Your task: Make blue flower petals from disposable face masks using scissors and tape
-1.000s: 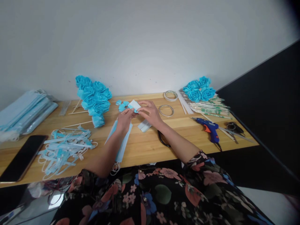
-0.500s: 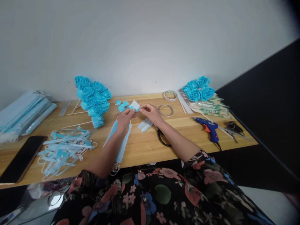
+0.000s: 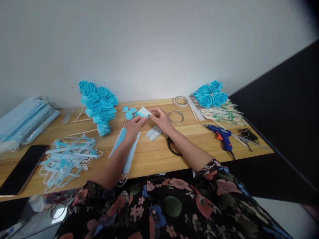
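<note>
A small folded piece of light blue mask fabric (image 3: 144, 112) is pinched between both hands above the middle of the wooden table (image 3: 154, 156). My left hand (image 3: 133, 126) grips its near edge with the fingers closed. My right hand (image 3: 160, 119) pinches its right end. Under my left forearm lies a flat blue face mask (image 3: 126, 149). A white folded strip (image 3: 154, 132) rests just below my right hand. Several small blue cut petals (image 3: 129, 112) lie right behind the held piece.
Blue fabric roses on sticks (image 3: 98, 103) lie at the back left, more roses (image 3: 211, 93) on wrapped chopsticks at the back right. Two tape rolls (image 3: 176, 117), a blue glue gun (image 3: 223, 136), scissors (image 3: 246, 135), cut mask strips (image 3: 69, 156), a phone (image 3: 23, 169) and stacked masks (image 3: 25, 119) surround my hands.
My right hand's fingers have drawn in from spread over the fabric piece to a pinch on its right end. Both hands stay in about the same place.
</note>
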Action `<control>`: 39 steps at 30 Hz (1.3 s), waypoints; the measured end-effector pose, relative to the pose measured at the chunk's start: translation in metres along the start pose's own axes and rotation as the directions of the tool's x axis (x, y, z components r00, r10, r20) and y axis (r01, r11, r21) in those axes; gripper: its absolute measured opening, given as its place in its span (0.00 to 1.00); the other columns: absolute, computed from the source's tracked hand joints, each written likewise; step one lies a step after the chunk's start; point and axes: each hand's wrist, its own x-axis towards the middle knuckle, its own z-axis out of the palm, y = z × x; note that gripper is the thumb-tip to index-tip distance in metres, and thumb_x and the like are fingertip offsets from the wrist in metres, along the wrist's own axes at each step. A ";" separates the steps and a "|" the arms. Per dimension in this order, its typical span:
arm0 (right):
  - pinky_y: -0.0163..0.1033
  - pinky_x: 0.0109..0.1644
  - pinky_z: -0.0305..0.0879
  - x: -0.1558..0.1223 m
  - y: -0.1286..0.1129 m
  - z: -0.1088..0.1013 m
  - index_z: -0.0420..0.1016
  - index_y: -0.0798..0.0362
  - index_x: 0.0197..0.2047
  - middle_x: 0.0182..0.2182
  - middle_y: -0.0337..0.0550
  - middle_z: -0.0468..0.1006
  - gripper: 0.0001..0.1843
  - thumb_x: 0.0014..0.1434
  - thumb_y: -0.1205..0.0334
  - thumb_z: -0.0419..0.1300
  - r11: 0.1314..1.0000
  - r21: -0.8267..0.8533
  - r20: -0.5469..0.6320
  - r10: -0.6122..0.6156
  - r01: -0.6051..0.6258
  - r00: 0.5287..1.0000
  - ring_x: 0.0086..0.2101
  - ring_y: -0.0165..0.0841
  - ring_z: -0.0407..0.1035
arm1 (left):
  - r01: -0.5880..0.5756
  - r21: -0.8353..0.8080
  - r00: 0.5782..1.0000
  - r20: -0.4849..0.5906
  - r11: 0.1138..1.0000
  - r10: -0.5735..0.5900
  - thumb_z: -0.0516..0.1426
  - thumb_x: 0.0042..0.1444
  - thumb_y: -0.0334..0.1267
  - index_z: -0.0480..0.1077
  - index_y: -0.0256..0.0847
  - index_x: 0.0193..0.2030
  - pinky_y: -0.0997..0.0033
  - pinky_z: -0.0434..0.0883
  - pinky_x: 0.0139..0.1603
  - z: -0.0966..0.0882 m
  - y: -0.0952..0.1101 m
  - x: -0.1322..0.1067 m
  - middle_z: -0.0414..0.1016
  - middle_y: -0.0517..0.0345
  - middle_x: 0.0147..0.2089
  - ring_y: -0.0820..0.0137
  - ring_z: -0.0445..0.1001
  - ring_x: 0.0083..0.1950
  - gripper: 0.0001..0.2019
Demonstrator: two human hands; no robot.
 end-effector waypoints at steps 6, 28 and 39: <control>0.38 0.43 0.65 -0.001 -0.001 -0.001 0.74 0.51 0.45 0.31 0.34 0.75 0.16 0.55 0.54 0.65 1.000 0.016 0.014 -0.008 0.008 1.000 0.33 0.30 0.69 | 0.010 -0.058 0.998 -0.055 0.998 -0.013 0.68 0.43 0.52 0.74 0.38 0.25 0.71 0.68 0.35 -0.001 -0.002 0.002 0.77 0.56 0.27 0.73 0.70 0.28 0.18; 0.37 0.35 0.62 -0.002 -0.006 0.000 0.70 0.50 0.58 0.28 0.32 0.72 0.28 0.55 0.56 0.65 0.997 -0.076 0.080 -0.008 0.014 0.997 0.28 0.29 0.63 | -0.004 -0.063 1.000 0.019 0.998 0.005 0.67 0.46 0.51 0.75 0.39 0.29 0.71 0.67 0.35 0.000 0.000 0.000 0.74 0.60 0.26 0.73 0.69 0.29 0.16; 0.39 0.47 0.69 0.000 -0.003 -0.002 0.76 0.50 0.55 0.41 0.40 0.81 0.28 0.53 0.48 0.68 0.998 0.007 0.054 0.055 -0.055 0.997 0.41 0.34 0.73 | -0.017 0.082 0.995 0.095 0.996 0.009 0.67 0.47 0.51 0.76 0.40 0.28 0.71 0.67 0.34 -0.001 0.003 -0.003 0.74 0.59 0.24 0.72 0.69 0.28 0.15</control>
